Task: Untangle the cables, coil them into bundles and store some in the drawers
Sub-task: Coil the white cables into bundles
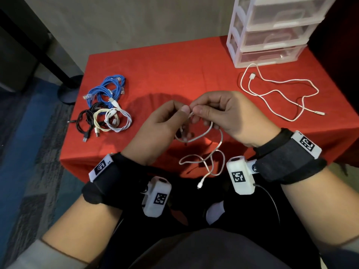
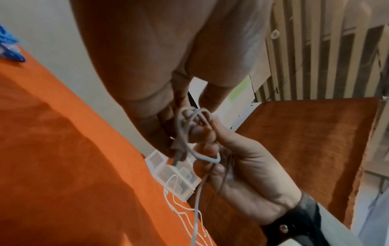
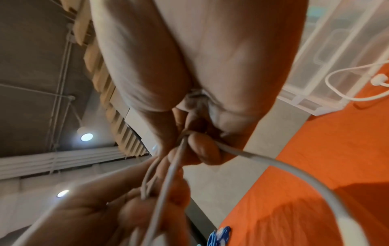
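Both hands hold one white cable (image 1: 210, 152) above the near middle of the red table (image 1: 174, 70). My left hand (image 1: 165, 121) pinches it with curled fingers, and my right hand (image 1: 217, 111) pinches the same strand just beside it. A small loop of the cable (image 2: 195, 133) is wound around the fingers; its free end with a plug (image 1: 200, 185) hangs past the front edge. In the right wrist view the cable (image 3: 273, 164) runs out from between the right fingers. A second white cable (image 1: 279, 94) lies loose at the right. Coiled blue, black, cream and white bundles (image 1: 104, 107) lie at the left.
A translucent white drawer unit (image 1: 272, 32) with its three drawers closed stands at the back right corner. A dark stand base (image 1: 70, 90) is on the floor left of the table. Bare red cloth lies between the bundles and the drawer unit.
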Motion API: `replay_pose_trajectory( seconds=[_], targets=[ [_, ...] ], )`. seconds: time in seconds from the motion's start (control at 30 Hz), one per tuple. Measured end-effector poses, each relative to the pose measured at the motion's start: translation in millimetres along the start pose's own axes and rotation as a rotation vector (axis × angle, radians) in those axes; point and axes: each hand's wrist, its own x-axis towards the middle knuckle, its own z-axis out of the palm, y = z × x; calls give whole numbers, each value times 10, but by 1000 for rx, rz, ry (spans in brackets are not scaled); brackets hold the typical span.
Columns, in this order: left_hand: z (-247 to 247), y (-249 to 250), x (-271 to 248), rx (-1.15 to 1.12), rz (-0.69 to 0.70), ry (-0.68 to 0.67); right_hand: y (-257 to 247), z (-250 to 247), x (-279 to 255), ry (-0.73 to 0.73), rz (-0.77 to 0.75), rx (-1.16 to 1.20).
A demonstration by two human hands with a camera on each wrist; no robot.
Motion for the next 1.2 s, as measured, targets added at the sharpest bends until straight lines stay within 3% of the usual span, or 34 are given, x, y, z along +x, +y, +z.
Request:
replay_pose_trajectory(
  seconds=[0.17, 0.33, 0.5, 0.73, 0.97, 1.2],
  targets=[
    [-64, 25, -26, 41, -137, -194, -76, -54, -14, -57, -47, -130],
    [-196, 61, -43, 162, -110, -345, -65, -78, -34, -66, -75, -192],
    [-175, 0, -63, -37, -138, -202, -34, -125, -25, -95, -66, -189],
    [-110, -2, -74, -84, -212, -265, 14, -174, -15, 62, -44, -351],
    [-96, 42, -20, -31, -213, -265, 45, -135, 23, 202, -63, -222],
    [-69, 17, -110, -62, -150, -201, 132, -129, -1, 161, 11, -98]
  ],
)
